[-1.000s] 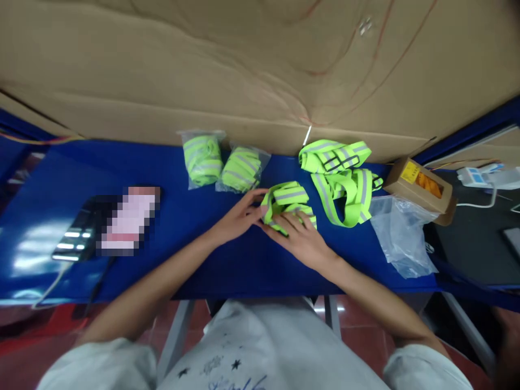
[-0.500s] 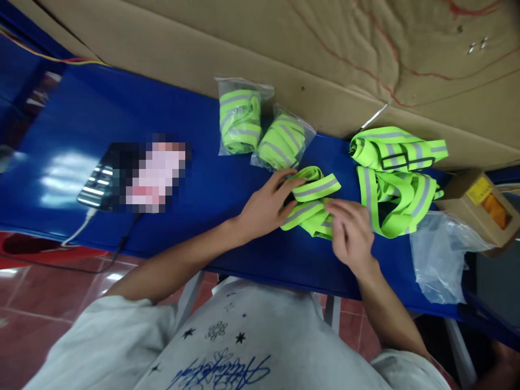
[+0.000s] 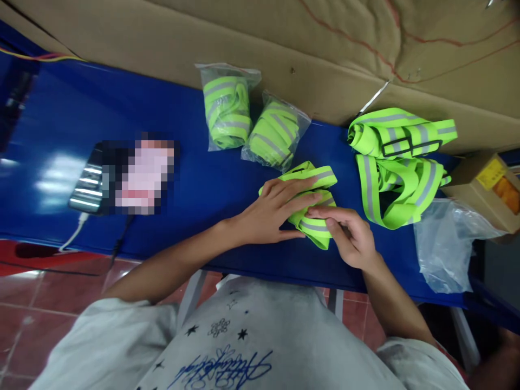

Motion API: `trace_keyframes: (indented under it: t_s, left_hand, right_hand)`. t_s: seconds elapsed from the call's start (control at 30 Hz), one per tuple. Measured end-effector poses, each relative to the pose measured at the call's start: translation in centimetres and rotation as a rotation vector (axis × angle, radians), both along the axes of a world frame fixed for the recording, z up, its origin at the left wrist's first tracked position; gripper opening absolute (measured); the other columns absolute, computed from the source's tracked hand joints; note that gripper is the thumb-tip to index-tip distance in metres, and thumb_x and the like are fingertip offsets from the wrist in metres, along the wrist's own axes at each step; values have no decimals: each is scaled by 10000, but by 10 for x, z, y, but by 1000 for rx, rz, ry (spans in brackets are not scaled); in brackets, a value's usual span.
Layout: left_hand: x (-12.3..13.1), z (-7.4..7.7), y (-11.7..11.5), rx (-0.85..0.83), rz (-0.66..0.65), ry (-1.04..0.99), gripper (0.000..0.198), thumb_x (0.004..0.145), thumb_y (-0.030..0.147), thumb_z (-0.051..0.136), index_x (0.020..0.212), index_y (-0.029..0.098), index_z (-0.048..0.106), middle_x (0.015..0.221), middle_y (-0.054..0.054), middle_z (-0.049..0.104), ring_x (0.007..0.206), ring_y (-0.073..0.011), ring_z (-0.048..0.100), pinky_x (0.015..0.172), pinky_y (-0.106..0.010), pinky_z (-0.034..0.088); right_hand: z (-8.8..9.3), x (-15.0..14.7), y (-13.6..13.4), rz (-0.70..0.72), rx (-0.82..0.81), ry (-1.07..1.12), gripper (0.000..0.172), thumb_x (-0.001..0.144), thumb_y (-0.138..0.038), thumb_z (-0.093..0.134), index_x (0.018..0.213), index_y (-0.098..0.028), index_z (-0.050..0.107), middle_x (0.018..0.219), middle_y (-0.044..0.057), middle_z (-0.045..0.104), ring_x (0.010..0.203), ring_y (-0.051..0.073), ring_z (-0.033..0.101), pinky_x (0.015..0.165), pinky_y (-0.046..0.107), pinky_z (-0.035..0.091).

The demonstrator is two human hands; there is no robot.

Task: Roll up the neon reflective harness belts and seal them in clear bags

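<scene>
- Since the frame just before, the left hand [image 3: 270,214] moves from the side of the green strap [image 3: 319,227] to lie across its top, and the right hand [image 3: 353,238] draws in its fingertips over the lower folds.
- The left hand is open, fingers spread and pressing on the strap; the right has its forefinger stretched over it, thumb just beside, and I cannot tell whether it pinches.
- That strap lies partly folded on the blue tabletop [image 3: 195,135], right of its middle, between near and far edges.
- Done so far: 2 rolled bundles sit in clear bags, the left bundle [image 3: 229,114] and the right bundle [image 3: 274,135], by the far edge.
- Still unbagged: the strap under the hands, plus 2 more towards the far right corner, a buckled strap [image 3: 402,132] and a looped strap [image 3: 424,189].
- Near the right end lie a flat clear bag [image 3: 442,249] and a cardboard box [image 3: 483,189]; towards the left, a phone [image 3: 142,176] with its screen blurred.
- A brown cardboard wall [image 3: 244,49] backs the far edge; red tiles [image 3: 32,325] cover the floor.
</scene>
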State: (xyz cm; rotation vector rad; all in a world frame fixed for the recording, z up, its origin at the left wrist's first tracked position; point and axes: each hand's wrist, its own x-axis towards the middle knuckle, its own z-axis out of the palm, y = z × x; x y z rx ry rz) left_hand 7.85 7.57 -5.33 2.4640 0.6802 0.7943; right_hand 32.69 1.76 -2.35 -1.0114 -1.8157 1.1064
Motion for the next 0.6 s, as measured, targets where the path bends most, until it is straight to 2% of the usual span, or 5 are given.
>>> trace_keyframes:
  t_s: [0.13,0.23,0.4,0.5,0.6]
  left_hand:
    - [0,4,0,26,-54,63,657,1042,411,626,1624,245,372,1344,-110,711,1236,-265,643,1104,-462,429]
    - [0,7,-3,171,-47,86,558,1073,374,567,1566,159,419,1214,-113,745,1102,-247,668,999,-408,484]
    - [-7,16,-17,306,-6,229,428,1057,130,503,1484,97,482,1104,-114,737,1052,-244,665,1000,-428,520]
    - [-12,15,-34,205,21,170,377,1025,35,485,1376,136,575,1143,-112,717,1121,-236,636,1035,-439,543]
    - [-10,8,-53,80,20,-25,323,986,-39,460,1153,159,654,1081,-75,709,1130,-195,621,1124,-442,540]
  right_hand:
    - [-6,2,-1,-36,13,78,360,1029,-77,517,1292,-302,617,1249,22,745,1206,204,733,1015,406,612]
    - [-9,3,3,-63,71,-25,334,1022,-60,481,1243,-280,603,1174,27,750,1161,189,737,975,370,606]
    - [-9,2,9,48,25,-137,337,1026,-62,449,1270,-258,575,1197,35,744,1134,164,742,962,323,605]
    - [-8,1,11,35,117,-245,315,1045,-91,455,1275,-254,597,1164,36,758,1075,162,748,944,326,601]
    - [-6,-1,12,-12,321,-399,344,1027,-197,589,1364,-269,591,1331,84,715,1241,238,690,1048,429,561]
